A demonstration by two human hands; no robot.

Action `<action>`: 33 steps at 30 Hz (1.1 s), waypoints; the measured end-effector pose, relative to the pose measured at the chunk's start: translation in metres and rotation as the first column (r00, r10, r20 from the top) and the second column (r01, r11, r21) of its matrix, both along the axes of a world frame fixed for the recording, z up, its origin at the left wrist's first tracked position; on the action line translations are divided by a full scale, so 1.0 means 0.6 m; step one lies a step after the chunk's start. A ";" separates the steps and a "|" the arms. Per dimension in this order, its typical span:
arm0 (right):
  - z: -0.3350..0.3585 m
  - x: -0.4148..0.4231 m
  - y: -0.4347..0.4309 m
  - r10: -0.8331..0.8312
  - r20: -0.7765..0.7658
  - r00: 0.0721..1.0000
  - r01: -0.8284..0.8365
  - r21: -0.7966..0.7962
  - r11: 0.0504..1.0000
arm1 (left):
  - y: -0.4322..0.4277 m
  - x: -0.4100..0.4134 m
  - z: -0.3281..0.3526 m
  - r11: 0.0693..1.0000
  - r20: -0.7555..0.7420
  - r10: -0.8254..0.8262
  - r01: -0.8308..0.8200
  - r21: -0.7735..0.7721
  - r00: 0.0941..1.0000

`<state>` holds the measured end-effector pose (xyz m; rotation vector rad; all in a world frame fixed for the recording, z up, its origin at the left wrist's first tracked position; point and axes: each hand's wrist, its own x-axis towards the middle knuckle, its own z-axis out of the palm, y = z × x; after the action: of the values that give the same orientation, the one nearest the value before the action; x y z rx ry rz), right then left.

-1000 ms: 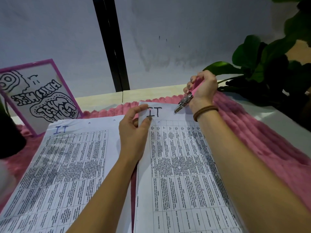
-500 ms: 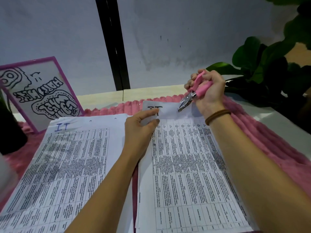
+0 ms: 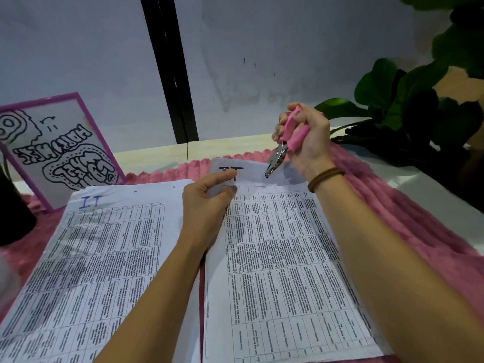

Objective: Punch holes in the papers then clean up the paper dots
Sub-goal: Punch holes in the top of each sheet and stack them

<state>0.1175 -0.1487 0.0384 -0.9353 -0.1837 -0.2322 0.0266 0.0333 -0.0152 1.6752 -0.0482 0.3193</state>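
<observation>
Now that your right hand [image 3: 307, 145], clamped on the pink-handled metal hole punch [image 3: 279, 155], has brought its tip over the top margin of the printed white paper stack [image 3: 277, 258] your left hand [image 3: 207, 205] pinches, punching can likely begin.

A pink fluffy mat [image 3: 392, 205] on the pale bench [image 3: 152, 155] carries the left printed paper stack [image 3: 104, 244] beside the right printed paper stack [image 3: 282, 258]. A purple-framed drawing [image 3: 52, 148] stands behind the left, and a green leafy plant [image 3: 406, 100] at back right.
</observation>
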 end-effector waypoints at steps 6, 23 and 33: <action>-0.006 0.003 0.001 -0.012 -0.006 1.000 0.012 0.019 1.000 | 0.002 0.004 -0.004 1.000 0.000 -0.018 0.018 -0.009 1.000; 0.005 0.005 0.014 -0.059 0.027 0.998 0.060 -0.064 0.996 | -0.051 0.075 0.087 0.401 -0.095 -0.301 0.216 0.890 0.949; 0.013 0.004 0.007 -0.073 -0.011 0.997 0.073 0.025 0.997 | -0.049 0.079 0.098 0.569 0.016 -0.318 0.178 0.803 0.948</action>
<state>0.1199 -0.1443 0.0461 -0.9191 -0.1369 -0.2967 0.0739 0.0042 0.0436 2.5022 -0.6393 0.2187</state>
